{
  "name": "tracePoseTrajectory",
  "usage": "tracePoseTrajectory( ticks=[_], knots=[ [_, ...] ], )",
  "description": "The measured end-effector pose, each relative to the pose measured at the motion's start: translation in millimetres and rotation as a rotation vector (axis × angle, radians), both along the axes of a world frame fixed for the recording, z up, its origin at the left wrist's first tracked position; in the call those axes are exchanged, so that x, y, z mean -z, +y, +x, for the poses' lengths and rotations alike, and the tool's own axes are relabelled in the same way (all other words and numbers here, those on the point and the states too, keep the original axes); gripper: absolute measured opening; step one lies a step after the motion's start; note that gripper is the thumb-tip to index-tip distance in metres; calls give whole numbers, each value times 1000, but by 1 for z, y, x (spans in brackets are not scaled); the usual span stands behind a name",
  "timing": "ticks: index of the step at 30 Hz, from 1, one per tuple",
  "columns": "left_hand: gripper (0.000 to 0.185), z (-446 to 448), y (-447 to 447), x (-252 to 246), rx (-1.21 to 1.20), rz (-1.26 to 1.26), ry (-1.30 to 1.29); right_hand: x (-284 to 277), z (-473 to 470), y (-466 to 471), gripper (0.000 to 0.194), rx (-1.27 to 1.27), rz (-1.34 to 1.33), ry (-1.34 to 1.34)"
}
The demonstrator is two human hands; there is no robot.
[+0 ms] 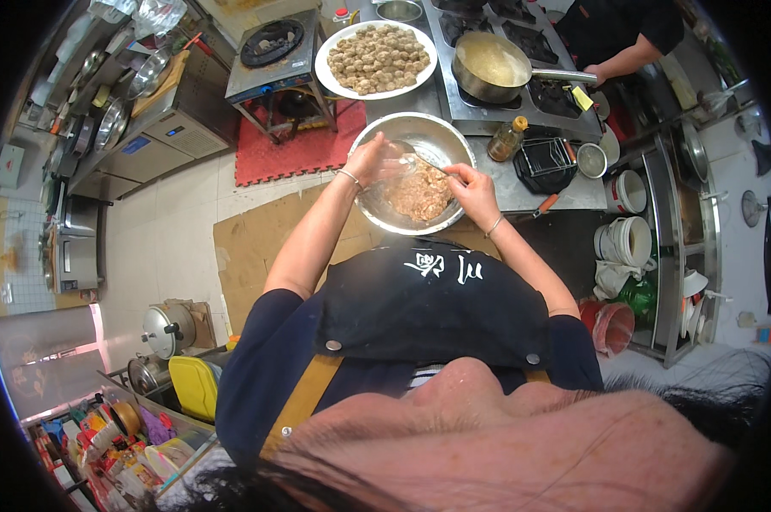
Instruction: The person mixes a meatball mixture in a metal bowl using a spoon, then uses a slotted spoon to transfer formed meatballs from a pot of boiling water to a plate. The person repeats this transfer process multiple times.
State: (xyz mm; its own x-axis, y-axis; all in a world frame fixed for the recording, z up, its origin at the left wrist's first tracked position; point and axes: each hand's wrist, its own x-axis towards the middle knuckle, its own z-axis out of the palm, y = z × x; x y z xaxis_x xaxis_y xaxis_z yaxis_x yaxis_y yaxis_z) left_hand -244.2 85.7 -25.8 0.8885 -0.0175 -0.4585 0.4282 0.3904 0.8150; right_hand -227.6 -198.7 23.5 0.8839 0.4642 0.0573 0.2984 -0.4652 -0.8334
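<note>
A large metal mixing bowl (366,198) stands in front of me at the counter's edge, with a raw-looking minced mixture (420,195) in its lower right part. My left hand (376,160) is over the bowl's left side; a clear, see-through thing shows at its fingers, too blurred to name. My right hand (477,195) grips the handle of a thin metal utensil (429,165), whose far end points towards my left hand. Just beyond the bowl, a white oval platter (322,64) carries many browned meatballs (379,57).
A long-handled pan (491,67) of yellowish liquid sits on the stove (548,115); a co-worker's hand (595,75) is at its handle. Right of the bowl are a yellow-capped bottle (505,142), a wire rack (547,158) and a small strainer (592,160). A single burner (273,45) stands at upper left.
</note>
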Motion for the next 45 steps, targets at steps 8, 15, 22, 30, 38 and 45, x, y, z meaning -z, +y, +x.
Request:
tracePoseTrajectory(
  ticks=[8,15,22,30,38,45],
  knots=[
    [54,18,-10,27,168,-648,-81,-20,-22,-16,31,-131,-106,-721],
    [42,13,-58,-38,5,-598,-13,-17,-28,-38,31,-32,-56,-679],
    [36,35,-54,12,227,-655,-72,-20,-40,-57,27,94,-39,-601],
    [16,68,-76,2,186,-529,-126,-6,-52,-96,21,428,292,-166],
    [23,190,-118,-87,65,-83,-351,14,-68,-144,19,610,361,-113],
    [48,273,-137,-95,21,-233,-312,10,-71,-161,19,659,360,-67]
  ],
)
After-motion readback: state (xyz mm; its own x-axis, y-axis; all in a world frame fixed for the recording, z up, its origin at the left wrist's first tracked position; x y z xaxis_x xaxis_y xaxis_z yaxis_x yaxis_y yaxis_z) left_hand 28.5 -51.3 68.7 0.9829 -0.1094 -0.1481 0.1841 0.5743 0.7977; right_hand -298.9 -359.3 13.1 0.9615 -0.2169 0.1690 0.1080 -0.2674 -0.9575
